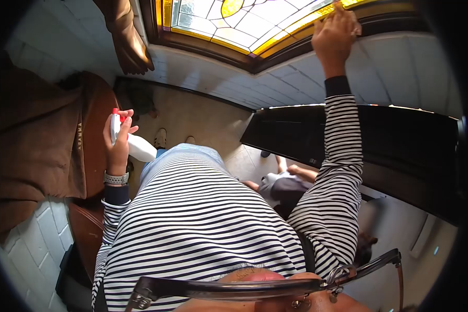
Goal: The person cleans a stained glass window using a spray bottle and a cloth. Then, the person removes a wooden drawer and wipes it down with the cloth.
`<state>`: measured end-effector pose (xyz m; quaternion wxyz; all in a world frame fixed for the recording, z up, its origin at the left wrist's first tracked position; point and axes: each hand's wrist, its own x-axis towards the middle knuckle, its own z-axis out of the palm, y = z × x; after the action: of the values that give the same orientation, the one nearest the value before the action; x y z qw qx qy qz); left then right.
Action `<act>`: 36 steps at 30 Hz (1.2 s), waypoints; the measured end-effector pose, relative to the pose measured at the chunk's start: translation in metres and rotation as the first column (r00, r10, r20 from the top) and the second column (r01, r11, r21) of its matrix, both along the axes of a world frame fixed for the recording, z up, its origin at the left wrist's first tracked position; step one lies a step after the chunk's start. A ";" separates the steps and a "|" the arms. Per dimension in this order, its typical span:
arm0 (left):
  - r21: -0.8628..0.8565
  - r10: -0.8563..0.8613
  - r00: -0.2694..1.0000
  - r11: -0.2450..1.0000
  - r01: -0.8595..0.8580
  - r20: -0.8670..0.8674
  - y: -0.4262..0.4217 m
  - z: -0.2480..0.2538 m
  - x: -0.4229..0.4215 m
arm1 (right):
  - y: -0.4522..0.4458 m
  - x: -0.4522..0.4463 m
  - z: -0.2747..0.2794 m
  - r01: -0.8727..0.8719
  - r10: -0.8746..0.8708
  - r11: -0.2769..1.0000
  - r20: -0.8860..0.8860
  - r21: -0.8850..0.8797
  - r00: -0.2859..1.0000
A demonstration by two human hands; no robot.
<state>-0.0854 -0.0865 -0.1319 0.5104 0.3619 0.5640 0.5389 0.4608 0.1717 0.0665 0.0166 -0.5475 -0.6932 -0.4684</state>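
Note:
On the left, my left hand (117, 136) is wrapped around a white spray bottle (141, 149) with a red nozzle; the bottle is tilted, its base toward my body. My right hand (336, 39) is stretched up to the lower right edge of a stained-glass window (268, 26) with clear panes and a yellow border. Its fingers are bent against the yellow strip by the dark frame (208, 46). Whatever is in those fingers, if anything, I cannot make out.
Below the window runs a white brick wall (395, 67). A long black panel (400, 151) stands beneath my right arm. Another person's legs (291, 182) show beside me, lower right. Brown cloth (36, 145) lies over reddish-brown furniture (96, 93) at left. A brown, folded shape (127, 41) hangs upper left.

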 end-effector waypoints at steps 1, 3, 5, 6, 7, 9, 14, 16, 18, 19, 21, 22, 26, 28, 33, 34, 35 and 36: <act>-0.005 0.001 1.000 1.000 -0.001 0.004 0.000 -0.001 0.000 | 0.001 0.005 -0.025 0.040 -0.038 0.999 0.092 -0.024 0.995; -0.024 0.021 1.000 1.000 -0.020 0.006 -0.001 -0.003 -0.001 | -0.004 0.002 -0.080 0.058 -0.056 0.988 0.016 -0.140 0.998; -0.037 0.045 0.999 0.998 -0.045 0.007 -0.002 -0.005 -0.002 | -0.010 -0.003 -0.136 0.078 -0.108 0.969 -0.117 -0.234 0.987; -0.043 0.062 0.998 0.997 -0.062 0.004 -0.003 -0.007 -0.003 | -0.010 -0.001 -0.166 0.072 -0.124 0.947 -0.152 -0.313 0.981; -0.050 0.081 0.997 0.995 -0.081 0.000 -0.004 -0.009 -0.004 | -0.008 0.002 -0.196 0.060 -0.143 0.918 -0.185 -0.392 0.972; -0.065 0.115 0.993 0.991 -0.117 -0.035 -0.007 -0.011 -0.007 | -0.007 0.007 -0.256 0.000 -0.108 0.903 -0.227 -0.430 0.968; -0.128 0.226 0.968 0.962 -0.239 -0.110 -0.015 -0.011 -0.021 | -0.004 0.008 -0.364 0.147 -0.217 0.752 -0.031 -0.643 0.976; -0.126 0.265 0.957 0.952 -0.279 -0.117 -0.022 -0.016 -0.028 | -0.002 0.018 -0.397 0.116 -0.204 0.757 -0.064 -0.643 0.977; -0.124 0.304 0.945 0.940 -0.318 -0.122 -0.029 -0.022 -0.035 | 0.004 0.022 -0.396 0.025 -0.212 0.773 -0.220 -0.634 0.952; -0.131 0.315 0.941 0.935 -0.330 -0.123 -0.030 -0.025 -0.037 | 0.005 0.028 -0.392 0.000 -0.166 0.820 -0.239 -0.572 0.957; -0.156 0.319 0.940 0.929 -0.335 -0.118 -0.035 -0.030 -0.041 | -0.007 0.028 -0.346 -0.036 -0.088 0.894 -0.254 -0.446 0.963; -0.158 0.306 0.946 0.934 -0.319 -0.103 -0.036 -0.036 -0.043 | -0.018 0.022 -0.315 0.004 -0.130 0.915 -0.285 -0.404 0.950; -0.137 0.249 0.966 0.957 -0.256 -0.065 -0.026 -0.036 -0.034 | -0.045 0.009 -0.205 0.006 -0.142 0.964 -0.499 -0.265 0.855; -0.082 0.183 0.982 0.979 -0.187 -0.050 -0.017 -0.033 -0.028 | -0.054 -0.001 -0.185 -0.021 -0.051 0.991 -0.521 -0.132 0.852; 0.006 0.057 0.998 0.998 -0.056 -0.024 -0.003 -0.014 -0.016 | -0.064 -0.021 -0.211 0.081 -0.101 0.995 -0.571 -0.060 0.815; 0.018 0.041 0.999 0.999 -0.040 -0.029 -0.003 -0.011 -0.015 | -0.059 -0.025 -0.225 0.094 -0.100 0.995 -0.601 -0.041 0.793; 0.012 0.042 0.999 0.999 -0.042 -0.029 -0.003 -0.009 -0.013 | -0.057 -0.029 -0.240 0.097 -0.095 0.995 -0.631 -0.031 0.770; 0.005 0.047 0.998 0.999 -0.047 -0.032 -0.004 -0.006 -0.012 | -0.053 -0.033 -0.256 0.097 -0.088 0.995 -0.662 -0.023 0.744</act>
<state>-0.0977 -0.0904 -0.1383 0.4877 0.3580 0.5792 0.5463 0.4276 0.1187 -0.1897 0.2416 -0.7114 -0.6113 -0.2488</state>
